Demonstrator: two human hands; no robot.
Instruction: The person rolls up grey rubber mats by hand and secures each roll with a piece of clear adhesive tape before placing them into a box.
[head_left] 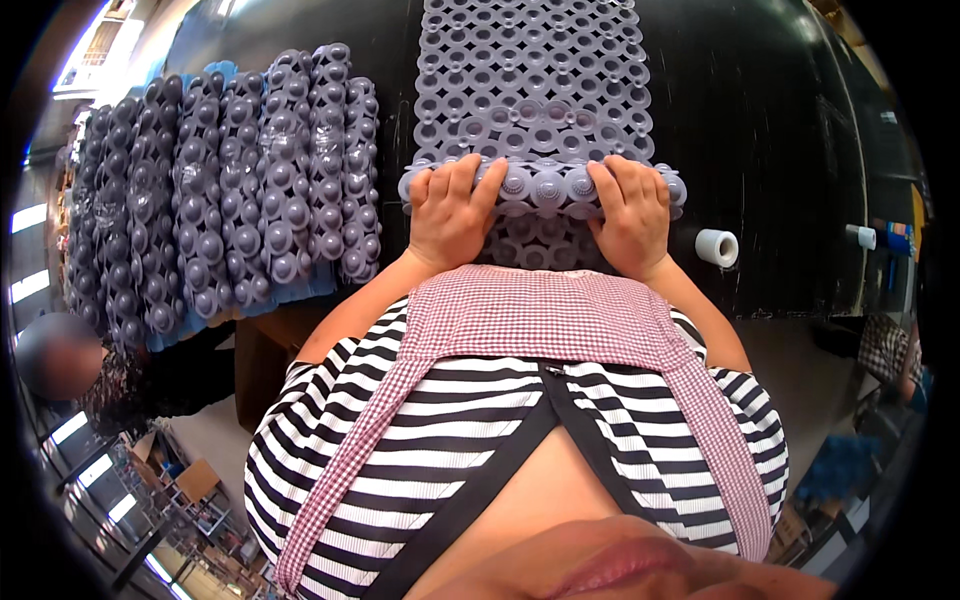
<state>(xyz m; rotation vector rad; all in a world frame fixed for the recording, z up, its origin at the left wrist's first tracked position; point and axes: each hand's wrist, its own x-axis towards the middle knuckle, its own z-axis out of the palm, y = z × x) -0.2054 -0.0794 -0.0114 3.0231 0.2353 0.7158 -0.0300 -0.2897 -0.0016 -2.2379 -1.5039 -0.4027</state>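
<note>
A grey-purple plastic bath mat (535, 65) with round suction cups lies lengthwise on the black table. Its near end is turned over into a thick roll (548, 187) across the mat's width. On the left part of this roll, my left hand (452, 215) curls its fingers over the top. My right hand (633, 218) grips the roll's right part in the same way, fingers toward the far side. Both thumbs point inward, with a stretch of roll showing between them. Under and behind the roll, close to my apron, more of the mat is visible.
Several rolled mats (240, 180) stand side by side at the left, on blue material (290, 292). A small roll of clear tape (716, 247) sits right of my right hand. A person (110, 380) is beyond the left table edge; another (887, 350) is at far right.
</note>
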